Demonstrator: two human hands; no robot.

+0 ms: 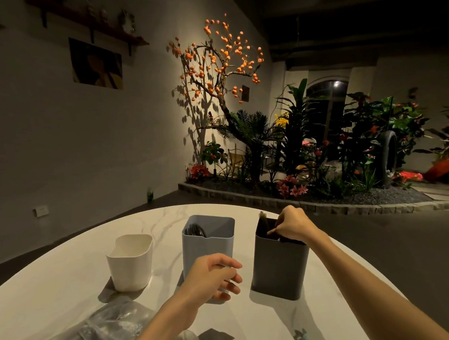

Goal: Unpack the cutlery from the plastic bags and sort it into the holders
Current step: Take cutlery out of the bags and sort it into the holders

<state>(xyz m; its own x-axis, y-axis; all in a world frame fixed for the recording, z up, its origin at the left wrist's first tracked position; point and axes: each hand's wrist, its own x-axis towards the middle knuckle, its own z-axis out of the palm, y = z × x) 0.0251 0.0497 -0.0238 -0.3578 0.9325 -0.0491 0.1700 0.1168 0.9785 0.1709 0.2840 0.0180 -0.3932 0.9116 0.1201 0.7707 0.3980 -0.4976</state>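
The right hand pinches cutlery down into the dark holder to sort it, while the left hand waits with loose fingers just in front of the blue holder.

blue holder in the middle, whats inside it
Dark cutlery leans at the back left of the blue holder; which pieces is unclear. Its walls and the left hand hide the lower part.

Two bare forearms with no sleeves in view, left hand and right hand both bare, slim wrists, long fingers, smooth rounded knuckles
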